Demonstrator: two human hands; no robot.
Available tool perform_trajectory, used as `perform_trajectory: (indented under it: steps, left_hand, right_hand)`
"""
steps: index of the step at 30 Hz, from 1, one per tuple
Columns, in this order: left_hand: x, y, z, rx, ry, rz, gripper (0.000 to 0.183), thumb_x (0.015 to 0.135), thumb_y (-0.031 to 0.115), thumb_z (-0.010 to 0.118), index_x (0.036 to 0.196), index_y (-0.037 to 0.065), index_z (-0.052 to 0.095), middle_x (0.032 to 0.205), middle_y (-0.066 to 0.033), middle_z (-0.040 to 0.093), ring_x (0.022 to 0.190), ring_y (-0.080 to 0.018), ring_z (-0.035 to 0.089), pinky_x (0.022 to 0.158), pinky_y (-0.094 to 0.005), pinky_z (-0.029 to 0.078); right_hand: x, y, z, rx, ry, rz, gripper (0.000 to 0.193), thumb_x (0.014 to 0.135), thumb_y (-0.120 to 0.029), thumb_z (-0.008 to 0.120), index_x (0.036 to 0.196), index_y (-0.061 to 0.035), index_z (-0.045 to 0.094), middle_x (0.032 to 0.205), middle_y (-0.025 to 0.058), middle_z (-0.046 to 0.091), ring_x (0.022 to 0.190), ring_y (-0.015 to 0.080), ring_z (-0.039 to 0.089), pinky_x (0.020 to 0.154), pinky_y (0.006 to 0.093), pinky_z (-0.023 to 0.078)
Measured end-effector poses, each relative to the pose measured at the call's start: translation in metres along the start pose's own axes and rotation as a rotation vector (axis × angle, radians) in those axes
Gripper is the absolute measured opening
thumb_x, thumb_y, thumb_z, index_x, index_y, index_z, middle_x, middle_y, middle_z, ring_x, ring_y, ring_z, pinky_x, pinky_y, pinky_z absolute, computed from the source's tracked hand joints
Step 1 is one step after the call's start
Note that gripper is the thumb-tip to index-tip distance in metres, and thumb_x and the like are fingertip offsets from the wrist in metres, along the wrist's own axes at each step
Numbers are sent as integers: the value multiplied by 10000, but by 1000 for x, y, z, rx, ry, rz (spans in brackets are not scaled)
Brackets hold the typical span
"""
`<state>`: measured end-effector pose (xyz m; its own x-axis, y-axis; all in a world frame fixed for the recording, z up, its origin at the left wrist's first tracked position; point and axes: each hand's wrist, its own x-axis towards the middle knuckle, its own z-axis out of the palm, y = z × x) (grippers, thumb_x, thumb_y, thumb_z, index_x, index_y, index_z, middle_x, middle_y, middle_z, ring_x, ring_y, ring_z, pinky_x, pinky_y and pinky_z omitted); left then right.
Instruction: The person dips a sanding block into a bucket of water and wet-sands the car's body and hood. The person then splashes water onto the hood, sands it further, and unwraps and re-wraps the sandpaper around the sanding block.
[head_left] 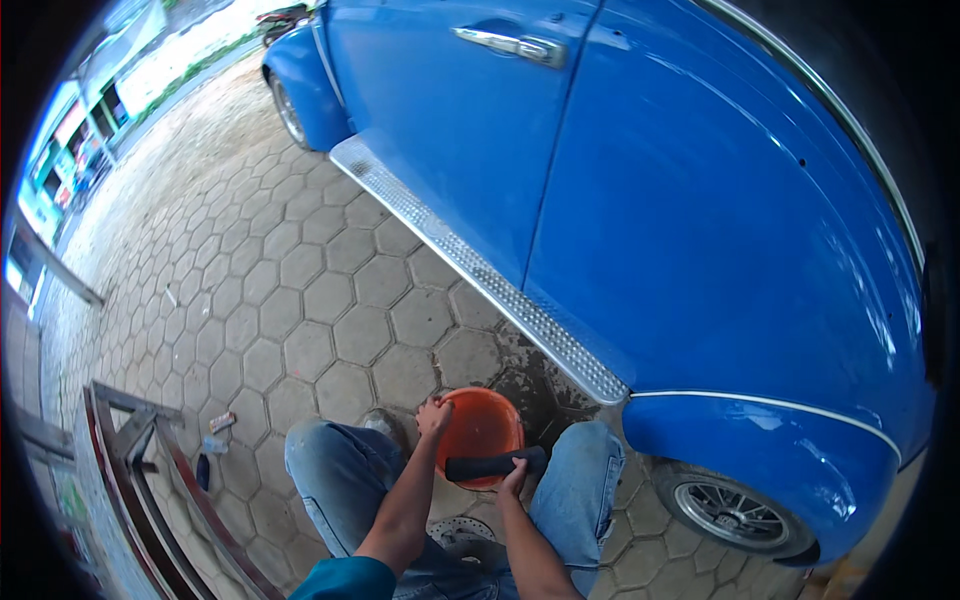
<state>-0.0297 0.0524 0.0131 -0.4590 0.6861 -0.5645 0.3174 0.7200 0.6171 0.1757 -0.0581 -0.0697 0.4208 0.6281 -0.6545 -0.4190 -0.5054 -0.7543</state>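
Between my knees stands an orange bucket [482,416], its inside facing up at me. My left hand [433,416] is at the bucket's upper left rim, its fingers closed on the edge. My right hand [514,478] grips a black cylinder [480,467], which looks like a roll or a padded tube. The cylinder lies across the near side of the bucket, and its right end reaches past the rim toward my right knee. Part of my right fingers is hidden behind it.
A blue car [690,230] with a silver running board [480,268] rises ahead and to the right; its wheel [735,513] is by my right knee. Hexagonal pavers [310,300] cover the ground, wet near the bucket. At left stand a metal frame [150,470] and a dark bottle [203,472].
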Motion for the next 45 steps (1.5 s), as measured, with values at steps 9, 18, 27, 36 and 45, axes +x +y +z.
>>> perform_trajectory:
  steps: [9,18,27,36,45]
  left_hand:
    - [-7,102,45,201,153,325,398,871,395,639,1191,161,680,1301,-144,580,1250,-374,530,1041,-565,384]
    - [-139,303,55,-503,-318,821,219,956,207,617,1077,46,701,982,-32,674,826,-136,572,765,-299,459]
    - [-136,265,64,49,-490,1432,158,960,139,599,1058,73,705,999,-131,708,821,-225,683,698,-354,512]
    - [-112,238,32,184,-602,1173,144,934,107,650,1058,52,696,962,-121,700,733,-200,701,645,-313,527]
    - [-119,250,26,101,-496,1112,141,917,114,641,1033,57,699,947,-124,690,759,-223,694,706,-332,529]
  right_hand:
    - [-65,-89,33,-324,106,-202,420,819,-375,623,990,5,672,1066,223,685,1043,368,643,873,453,481]
    - [-143,-344,-35,89,139,-837,463,932,-256,654,1285,1,499,1031,150,663,982,270,643,869,401,489]
    - [-224,-562,-173,-939,1317,-1207,898,898,-525,658,1539,-1,308,1307,206,496,1072,418,532,926,533,438]
    - [-188,-634,-258,-826,1654,-1116,839,891,-604,624,1510,-83,401,1310,186,547,1105,411,538,908,542,457]
    - [-184,-670,-156,-973,1242,-2039,865,705,-604,767,1430,-198,526,1235,63,571,1036,313,526,880,456,431]
